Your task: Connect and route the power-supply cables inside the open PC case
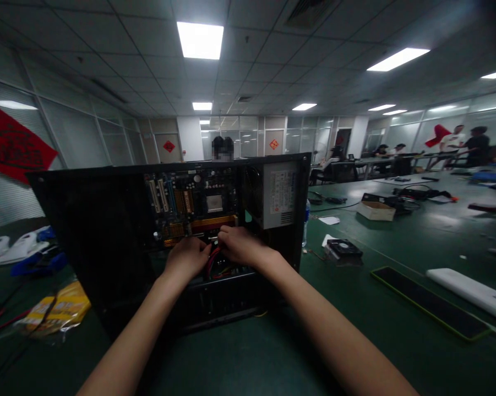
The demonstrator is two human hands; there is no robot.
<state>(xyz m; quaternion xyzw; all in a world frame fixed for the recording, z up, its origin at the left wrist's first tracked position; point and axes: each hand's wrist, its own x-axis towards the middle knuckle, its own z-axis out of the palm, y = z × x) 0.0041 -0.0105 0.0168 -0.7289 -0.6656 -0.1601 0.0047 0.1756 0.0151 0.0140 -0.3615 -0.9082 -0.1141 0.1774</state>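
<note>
A black computer case [82, 220] stands upright and open towards me on the green table. Inside are a motherboard [198, 187] with a bare silver chip cover [214, 203], and a power supply [278, 195] at the upper right. Both hands reach into the lower middle, by the yellow and red memory slots [214, 223]. My left hand [187, 256] is closed, its fingertips pinched beside red and purple cables [212, 263]. My right hand [241, 245] is closed too, fingers curled just above those cables. What either one pinches is hidden.
Right of the case lie a black cooling fan [343, 250], a cardboard box [375, 210], a long dark green-edged strip [429, 302] and a white bar [473, 291]. A water bottle [306, 223] stands behind the case. Yellow packaging [58, 311] lies left. Other people are farther back.
</note>
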